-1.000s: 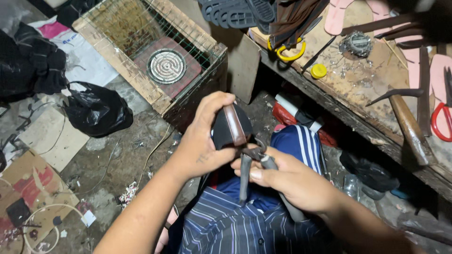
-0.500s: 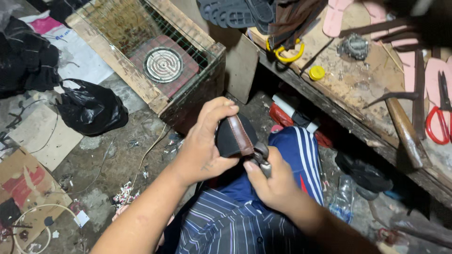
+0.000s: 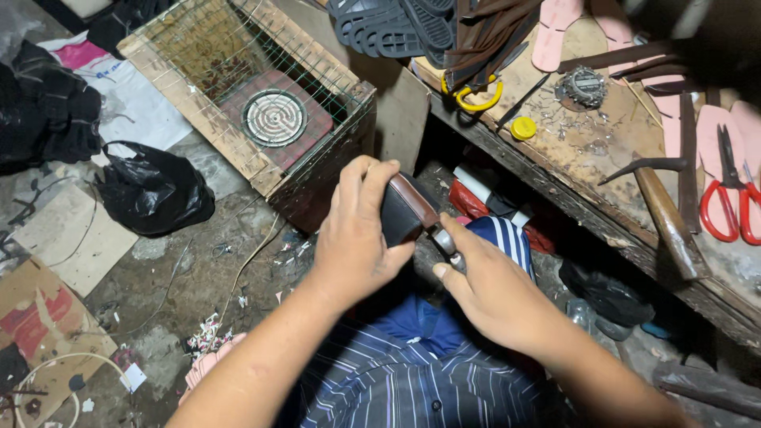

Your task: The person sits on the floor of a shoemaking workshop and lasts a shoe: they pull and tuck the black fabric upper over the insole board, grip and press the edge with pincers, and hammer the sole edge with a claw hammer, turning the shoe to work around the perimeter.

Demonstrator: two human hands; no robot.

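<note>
The left hand (image 3: pixel 357 238) wraps its fingers (image 3: pixel 372 186) around a dark shoe piece (image 3: pixel 403 212) with a brown leather edge, held above the lap. Its long axis runs from 11 to 5 o'clock. The right hand (image 3: pixel 495 297) sits at 4 o'clock from it — fingers pinched on a small metal tool (image 3: pixel 442 240) that touches the lower end. The leather looks smooth, the tool shiny. At 2 o'clock stands the rough wooden table (image 3: pixel 602 170) with a hammer (image 3: pixel 662 210).

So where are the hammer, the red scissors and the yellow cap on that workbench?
hammer (image 3: pixel 664 218), head view, on its wooden handle.
red scissors (image 3: pixel 725 218), head view, on the red handle loop.
yellow cap (image 3: pixel 522 128), head view, on its top face.
</note>
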